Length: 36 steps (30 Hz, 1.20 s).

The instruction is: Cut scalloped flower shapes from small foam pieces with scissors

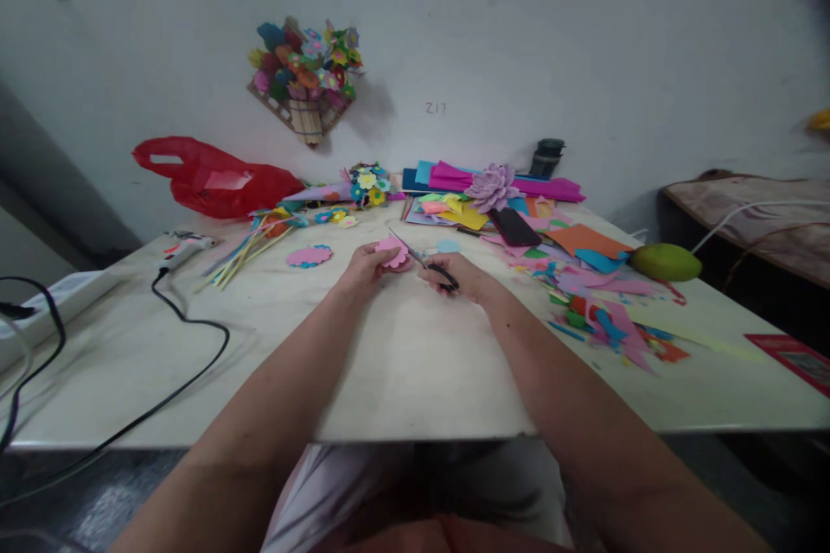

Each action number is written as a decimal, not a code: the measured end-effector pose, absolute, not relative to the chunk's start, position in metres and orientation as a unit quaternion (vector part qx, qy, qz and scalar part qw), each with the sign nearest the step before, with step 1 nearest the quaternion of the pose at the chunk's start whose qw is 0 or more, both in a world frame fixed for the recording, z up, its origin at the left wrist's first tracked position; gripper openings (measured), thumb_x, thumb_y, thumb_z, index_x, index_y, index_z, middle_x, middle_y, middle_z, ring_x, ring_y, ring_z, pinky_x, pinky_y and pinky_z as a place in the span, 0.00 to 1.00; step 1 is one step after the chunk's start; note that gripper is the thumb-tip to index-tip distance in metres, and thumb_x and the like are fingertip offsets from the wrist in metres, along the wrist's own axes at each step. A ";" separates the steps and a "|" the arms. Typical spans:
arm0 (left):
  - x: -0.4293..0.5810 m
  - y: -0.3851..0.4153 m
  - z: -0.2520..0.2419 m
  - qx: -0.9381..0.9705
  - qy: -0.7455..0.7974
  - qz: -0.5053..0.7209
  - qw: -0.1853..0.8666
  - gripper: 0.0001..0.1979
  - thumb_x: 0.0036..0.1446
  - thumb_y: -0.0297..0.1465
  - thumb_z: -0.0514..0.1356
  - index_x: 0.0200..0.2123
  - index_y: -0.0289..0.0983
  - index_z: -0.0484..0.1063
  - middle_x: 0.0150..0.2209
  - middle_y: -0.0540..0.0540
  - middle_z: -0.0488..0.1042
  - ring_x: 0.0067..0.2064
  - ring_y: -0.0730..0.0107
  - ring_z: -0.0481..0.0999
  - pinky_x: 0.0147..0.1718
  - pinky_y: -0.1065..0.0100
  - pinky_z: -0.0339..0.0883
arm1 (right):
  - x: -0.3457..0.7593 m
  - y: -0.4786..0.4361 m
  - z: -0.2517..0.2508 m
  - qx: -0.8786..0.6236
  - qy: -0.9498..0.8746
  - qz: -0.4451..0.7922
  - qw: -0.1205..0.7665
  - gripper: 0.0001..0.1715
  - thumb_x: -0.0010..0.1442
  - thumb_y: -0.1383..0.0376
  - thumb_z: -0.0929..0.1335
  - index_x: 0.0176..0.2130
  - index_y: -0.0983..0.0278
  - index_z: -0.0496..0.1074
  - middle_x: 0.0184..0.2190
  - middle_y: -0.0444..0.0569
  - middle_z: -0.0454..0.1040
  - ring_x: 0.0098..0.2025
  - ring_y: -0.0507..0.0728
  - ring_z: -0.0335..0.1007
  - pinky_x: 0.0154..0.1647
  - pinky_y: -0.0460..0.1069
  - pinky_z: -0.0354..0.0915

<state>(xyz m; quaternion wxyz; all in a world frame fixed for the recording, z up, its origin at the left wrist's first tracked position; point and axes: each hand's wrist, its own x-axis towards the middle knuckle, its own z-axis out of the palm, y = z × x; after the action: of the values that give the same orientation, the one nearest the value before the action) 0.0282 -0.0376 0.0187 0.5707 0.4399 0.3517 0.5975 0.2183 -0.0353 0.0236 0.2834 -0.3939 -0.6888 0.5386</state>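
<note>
My left hand [364, 266] pinches a pink scalloped paper flower [392, 251] just above the pale table [389, 371]. My right hand [454, 273] is closed round the black handles of a pair of scissors [424, 262], whose blades point up-left to the pink paper's edge. Another pink flower cut-out on blue paper [309, 257] lies flat to the left of my hands. A small light-blue paper piece [448, 246] lies just behind the scissors.
Coloured paper scraps [603, 311] and sheets [493, 181] cover the right and back. Paper flowers on sticks [259, 242], a red plastic bag [213, 177], a glue gun with black cable [188, 320], a power strip [52, 298], a green mango [665, 262] and a phone [514, 226] lie around.
</note>
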 end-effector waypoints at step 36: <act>0.025 -0.037 0.020 0.435 0.330 0.602 0.583 0.08 0.38 0.28 0.67 0.25 0.30 0.74 0.25 0.41 0.76 0.29 0.64 0.76 0.36 0.60 0.72 | 0.219 -0.033 0.021 -0.373 -0.686 0.551 0.294 0.09 0.47 0.62 0.70 0.27 0.66 0.68 0.14 0.37 0.61 0.13 0.45 0.54 0.12 0.42 0.50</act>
<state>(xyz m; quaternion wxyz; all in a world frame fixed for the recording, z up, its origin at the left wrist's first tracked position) 0.0254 -0.0373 0.0198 0.5827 0.4352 0.3304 0.6016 0.2185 -0.0327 0.0206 0.2941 -0.3733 -0.6859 0.5511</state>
